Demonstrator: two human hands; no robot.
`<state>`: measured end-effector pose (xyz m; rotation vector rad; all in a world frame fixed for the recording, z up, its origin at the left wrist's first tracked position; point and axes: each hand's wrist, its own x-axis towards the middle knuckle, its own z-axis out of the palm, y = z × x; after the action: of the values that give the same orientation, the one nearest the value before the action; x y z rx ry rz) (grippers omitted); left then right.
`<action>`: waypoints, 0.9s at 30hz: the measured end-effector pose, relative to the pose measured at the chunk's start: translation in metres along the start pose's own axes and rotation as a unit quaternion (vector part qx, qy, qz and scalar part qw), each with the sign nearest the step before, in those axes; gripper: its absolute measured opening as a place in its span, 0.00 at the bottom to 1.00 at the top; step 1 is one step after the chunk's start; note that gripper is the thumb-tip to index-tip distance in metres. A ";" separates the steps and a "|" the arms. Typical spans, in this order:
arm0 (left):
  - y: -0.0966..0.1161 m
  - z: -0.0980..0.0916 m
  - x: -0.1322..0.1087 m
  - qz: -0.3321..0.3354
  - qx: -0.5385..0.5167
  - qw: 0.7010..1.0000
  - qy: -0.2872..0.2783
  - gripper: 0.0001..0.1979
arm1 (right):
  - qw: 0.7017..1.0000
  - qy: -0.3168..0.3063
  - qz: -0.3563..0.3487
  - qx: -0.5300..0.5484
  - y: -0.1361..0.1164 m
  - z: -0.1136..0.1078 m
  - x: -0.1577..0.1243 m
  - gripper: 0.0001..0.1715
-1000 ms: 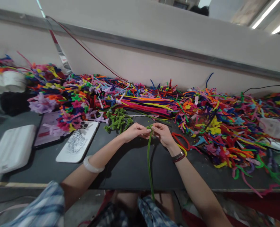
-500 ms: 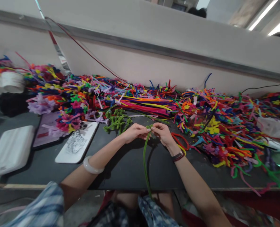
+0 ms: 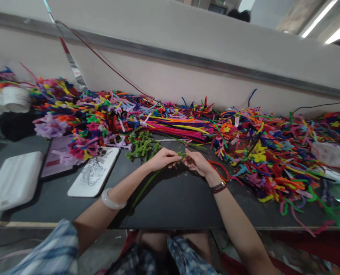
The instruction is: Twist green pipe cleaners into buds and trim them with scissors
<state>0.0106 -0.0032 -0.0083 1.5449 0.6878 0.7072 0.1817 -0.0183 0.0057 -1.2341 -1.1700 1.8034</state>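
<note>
My left hand [image 3: 161, 160] and my right hand [image 3: 197, 162] meet above the dark table, with their fingertips around the bent end of a green pipe cleaner [image 3: 145, 187]. The bent tip [image 3: 181, 154] shows between my fingers, and the long stem runs down-left past my left wrist. Beyond my left hand lies a heap of green pipe-cleaner pieces [image 3: 142, 147]. A red pipe-cleaner loop [image 3: 219, 170] sits just beside my right hand.
Multicoloured pipe cleaners [image 3: 170, 124] are heaped along the back wall and to the right. A phone in a white patterned case [image 3: 93, 172], a tablet [image 3: 53, 156] and a white box [image 3: 13, 181] lie at left. The dark table's front edge [image 3: 170, 228] runs below my arms.
The long green stem has swung from hanging straight toward me to slanting down-left. My fingers have shifted slightly on the bent end, and my hands have spread a little apart.
</note>
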 end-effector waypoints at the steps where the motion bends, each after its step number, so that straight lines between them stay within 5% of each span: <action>1: 0.001 0.000 0.000 0.016 0.041 0.999 0.002 0.16 | 1.000 -0.011 0.027 -0.003 0.000 -0.002 0.000 0.22; 6: 0.002 0.000 -0.001 0.134 0.243 0.961 0.018 0.14 | 0.990 -0.062 0.125 0.011 0.000 -0.013 -0.001 0.16; 12: -0.006 0.000 -0.001 0.209 0.364 0.907 -0.020 0.13 | 0.983 -0.092 0.161 0.016 0.004 -0.019 0.001 0.10; 19: -0.007 0.000 -0.003 0.211 0.458 0.862 -0.047 0.13 | 0.984 -0.104 0.143 -0.002 0.006 -0.018 0.002 0.09; 27: -0.006 -0.001 -0.003 0.193 0.456 0.867 -0.056 0.13 | 0.993 -0.071 0.074 -0.060 0.005 -0.012 0.000 0.08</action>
<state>0.0080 -0.0046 -0.0143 2.6344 0.6622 0.5922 0.1929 -0.0170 -0.0010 -1.3096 -1.3126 1.9823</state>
